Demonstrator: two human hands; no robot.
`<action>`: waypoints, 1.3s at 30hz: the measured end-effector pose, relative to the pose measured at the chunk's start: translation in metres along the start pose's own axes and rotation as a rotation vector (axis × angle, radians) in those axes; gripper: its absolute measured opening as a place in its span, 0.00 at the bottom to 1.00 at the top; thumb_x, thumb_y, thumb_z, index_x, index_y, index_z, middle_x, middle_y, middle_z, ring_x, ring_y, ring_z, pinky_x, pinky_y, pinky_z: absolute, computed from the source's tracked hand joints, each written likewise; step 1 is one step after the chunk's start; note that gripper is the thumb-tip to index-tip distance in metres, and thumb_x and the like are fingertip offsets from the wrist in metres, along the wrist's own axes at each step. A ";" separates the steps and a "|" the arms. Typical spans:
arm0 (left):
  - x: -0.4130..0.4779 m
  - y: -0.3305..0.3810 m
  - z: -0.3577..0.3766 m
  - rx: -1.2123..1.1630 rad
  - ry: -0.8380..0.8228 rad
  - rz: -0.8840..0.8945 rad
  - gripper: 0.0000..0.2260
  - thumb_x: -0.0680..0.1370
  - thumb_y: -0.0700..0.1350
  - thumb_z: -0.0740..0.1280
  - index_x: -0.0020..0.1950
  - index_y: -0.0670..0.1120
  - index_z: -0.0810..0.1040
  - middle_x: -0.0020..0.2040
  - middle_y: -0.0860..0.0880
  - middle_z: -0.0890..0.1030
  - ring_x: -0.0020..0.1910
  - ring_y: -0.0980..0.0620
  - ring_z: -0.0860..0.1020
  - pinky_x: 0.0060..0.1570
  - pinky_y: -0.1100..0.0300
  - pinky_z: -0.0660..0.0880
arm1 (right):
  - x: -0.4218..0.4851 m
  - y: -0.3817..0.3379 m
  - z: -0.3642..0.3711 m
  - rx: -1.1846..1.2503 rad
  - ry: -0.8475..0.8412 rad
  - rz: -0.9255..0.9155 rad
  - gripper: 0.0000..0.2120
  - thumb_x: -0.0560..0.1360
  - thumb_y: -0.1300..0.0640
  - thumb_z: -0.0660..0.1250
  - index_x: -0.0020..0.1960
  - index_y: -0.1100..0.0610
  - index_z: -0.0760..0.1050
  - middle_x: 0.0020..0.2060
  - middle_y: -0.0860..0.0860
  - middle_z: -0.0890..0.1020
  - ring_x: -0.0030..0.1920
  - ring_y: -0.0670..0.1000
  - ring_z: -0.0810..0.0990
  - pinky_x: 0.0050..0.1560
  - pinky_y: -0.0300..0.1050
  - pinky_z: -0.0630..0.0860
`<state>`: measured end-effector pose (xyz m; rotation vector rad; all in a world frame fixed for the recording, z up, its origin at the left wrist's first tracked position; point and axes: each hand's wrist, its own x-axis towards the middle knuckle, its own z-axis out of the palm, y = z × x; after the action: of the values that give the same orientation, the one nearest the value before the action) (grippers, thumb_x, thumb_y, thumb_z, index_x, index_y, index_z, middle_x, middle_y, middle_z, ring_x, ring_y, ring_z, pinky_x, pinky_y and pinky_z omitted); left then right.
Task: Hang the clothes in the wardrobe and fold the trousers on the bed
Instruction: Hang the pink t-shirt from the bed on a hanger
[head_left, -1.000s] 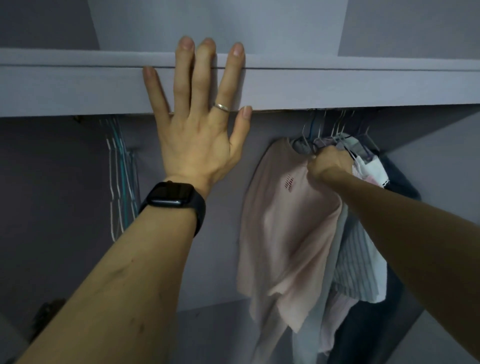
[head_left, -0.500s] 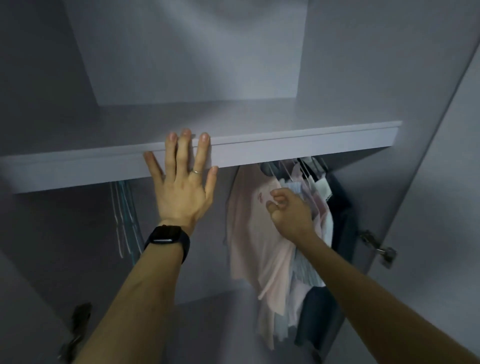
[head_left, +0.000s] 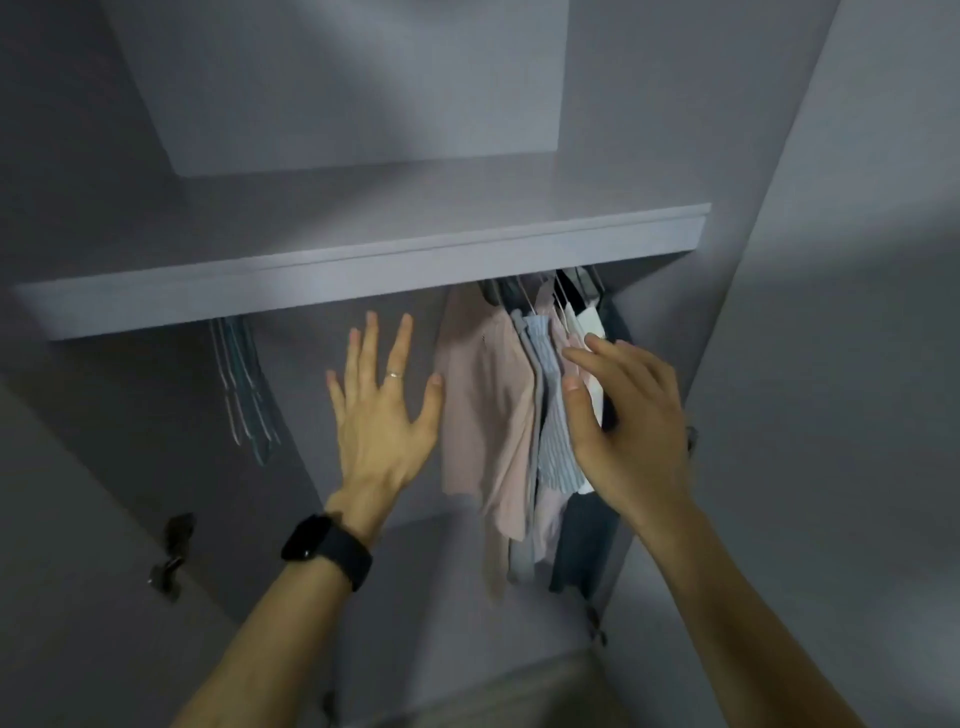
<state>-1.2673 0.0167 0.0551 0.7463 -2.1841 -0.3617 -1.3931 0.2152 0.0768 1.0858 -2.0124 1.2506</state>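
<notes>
Pale pink, striped and dark clothes (head_left: 488, 395) hang bunched under the grey shelf (head_left: 363, 270) at the wardrobe's (head_left: 337, 78) right side, the left hand (head_left: 384, 415) spread wide and empty just beside them, the right hand (head_left: 623, 426) loose-fingered before them, gripping nothing.

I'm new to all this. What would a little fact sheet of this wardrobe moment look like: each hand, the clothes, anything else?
place: inside a wardrobe, under its grey shelf
left hand: open, fingers spread, holding nothing, below the shelf edge
right hand: open, fingers relaxed, at the hanging clothes; contact unclear
clothes: pink shirt, striped shirt and dark garment bunched together, hanging at the right
spare hangers: hanging empty at the left
wrist: black watch on the left arm
</notes>
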 end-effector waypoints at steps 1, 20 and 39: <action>-0.018 0.009 0.009 -0.040 -0.048 -0.017 0.29 0.82 0.61 0.55 0.82 0.59 0.52 0.83 0.53 0.45 0.82 0.52 0.42 0.78 0.42 0.41 | -0.008 0.008 -0.005 -0.022 -0.012 0.017 0.15 0.80 0.50 0.62 0.62 0.53 0.82 0.63 0.48 0.81 0.68 0.53 0.72 0.69 0.45 0.68; -0.173 0.157 0.198 -0.315 -1.038 0.615 0.27 0.83 0.62 0.50 0.82 0.58 0.54 0.82 0.55 0.53 0.81 0.51 0.51 0.79 0.43 0.49 | -0.244 0.097 -0.147 -0.580 0.031 0.669 0.14 0.81 0.49 0.64 0.59 0.54 0.83 0.56 0.47 0.85 0.58 0.50 0.80 0.63 0.40 0.69; -0.392 0.294 0.120 -0.655 -1.559 1.342 0.31 0.79 0.64 0.48 0.81 0.56 0.59 0.81 0.52 0.60 0.80 0.51 0.57 0.77 0.45 0.57 | -0.436 -0.108 -0.242 -1.088 0.687 1.402 0.11 0.81 0.50 0.67 0.59 0.53 0.82 0.55 0.47 0.85 0.57 0.46 0.76 0.59 0.43 0.69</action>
<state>-1.2702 0.4915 -0.1154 -1.9203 -2.8288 -0.9800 -1.0624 0.5604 -0.1005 -1.2659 -2.1720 0.5324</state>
